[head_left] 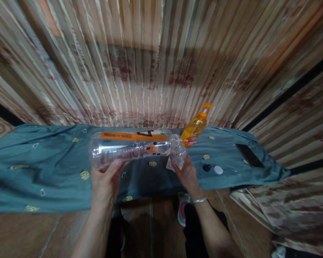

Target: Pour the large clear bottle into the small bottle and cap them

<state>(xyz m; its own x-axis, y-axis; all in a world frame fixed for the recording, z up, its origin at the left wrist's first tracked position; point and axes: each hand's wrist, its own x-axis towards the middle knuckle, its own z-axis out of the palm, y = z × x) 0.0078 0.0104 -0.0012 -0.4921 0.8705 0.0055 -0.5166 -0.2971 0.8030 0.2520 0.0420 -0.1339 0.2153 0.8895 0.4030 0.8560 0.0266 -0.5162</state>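
Observation:
My left hand (106, 179) is wrapped round the base end of a big clear plastic bottle (129, 145) with an orange label. The bottle lies sideways above the cloth, its neck to the right, and looks empty. By the neck, my right hand (187, 173) pinches a crumpled piece of clear plastic (178, 156); whether it is a bag or a wrapper I cannot tell. It overlaps the neck in view. Just behind it stands a pump bottle (193, 130) of yellow-orange liquid with an orange pump head.
A teal cloth with pineapple prints (61, 179) covers the long surface. To the right lie a small black object (206, 167), a white round disc (218, 170) and a dark phone (249, 156). Behind hangs a pleated curtain (140, 71); black poles (288, 93) slant at the sides.

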